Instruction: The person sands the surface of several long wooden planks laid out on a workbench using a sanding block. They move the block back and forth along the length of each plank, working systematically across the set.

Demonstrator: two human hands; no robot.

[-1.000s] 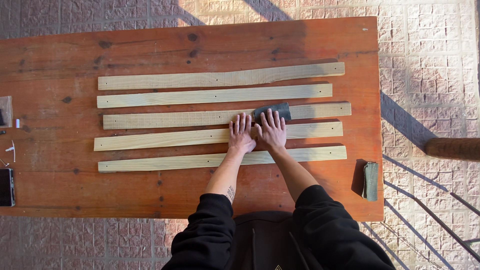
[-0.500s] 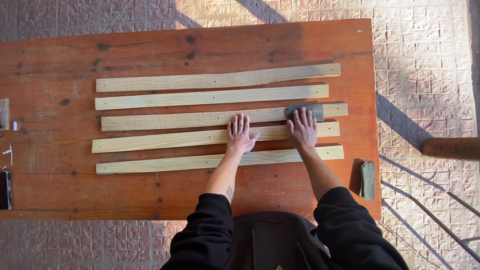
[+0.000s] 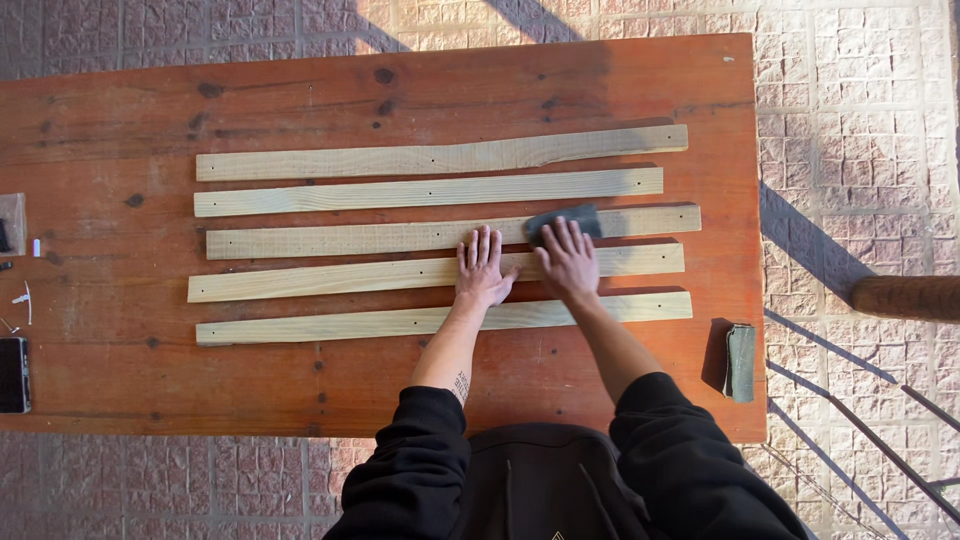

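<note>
5 pale wooden slats lie side by side on the reddish-brown wooden table (image 3: 300, 100). Left hand (image 3: 482, 272) is flat, fingers spread, pressing the 4th slat (image 3: 320, 279), gripping nothing. Right hand (image 3: 568, 262) is flat on the grey sanding block (image 3: 565, 220), which sits on the 3rd slat (image 3: 350, 240); fingers cover the block's near part. At 3 o'clock by the table edge, a second grey block (image 3: 740, 361). At 9 o'clock, a dark phone (image 3: 12, 374), cut off by the frame, and small bits too tiny to make out.

Bare table (image 3: 420, 385) below slats (image 3: 440, 318) — folded cloth (image 3: 740, 362) right.
</note>
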